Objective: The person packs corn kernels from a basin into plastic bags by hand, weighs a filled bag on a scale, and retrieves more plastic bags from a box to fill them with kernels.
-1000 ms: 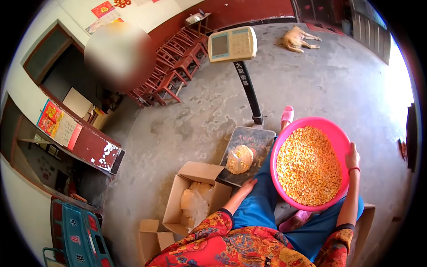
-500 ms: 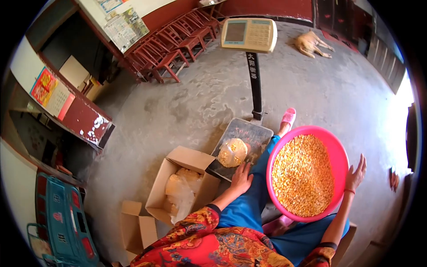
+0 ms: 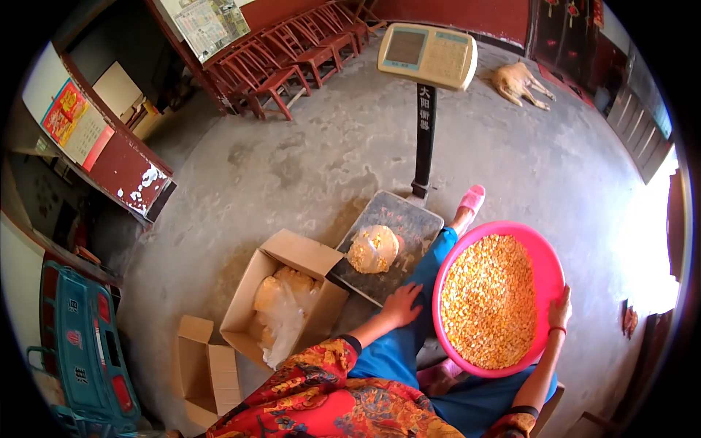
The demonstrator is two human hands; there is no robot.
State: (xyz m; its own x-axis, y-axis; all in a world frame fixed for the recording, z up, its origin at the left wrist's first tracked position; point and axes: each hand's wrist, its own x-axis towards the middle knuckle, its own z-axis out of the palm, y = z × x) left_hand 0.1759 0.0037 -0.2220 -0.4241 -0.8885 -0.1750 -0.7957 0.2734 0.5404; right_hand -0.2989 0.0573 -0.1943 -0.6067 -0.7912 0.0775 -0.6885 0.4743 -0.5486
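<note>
The left hand (image 3: 400, 305) is at the blue trouser leg (image 3: 438, 257), just beside the near edge of the scale plate (image 3: 361, 286), its fingers loosely spread and holding nothing that shows. The right hand (image 3: 560, 310) grips the right rim of the pink basin (image 3: 548, 274), fingers bent at the edge; how firmly, I cannot tell. The basin is round, tilted a little, and full of loose yellow kernels (image 3: 489, 303). Ahead of the left fingers and slightly to their left, well apart from them, the bag of kernels (image 3: 374, 249) lies on the plate. The left hand is clearly the nearer one. The bag is squat and roundish with no plain long axis, its clear plastic showing yellow pieces. Left of the plate, an open carton (image 3: 242, 310) holds more bags (image 3: 276, 296). Beyond the plate rise the black post (image 3: 424, 142) and its pale display (image 3: 428, 56).
</note>
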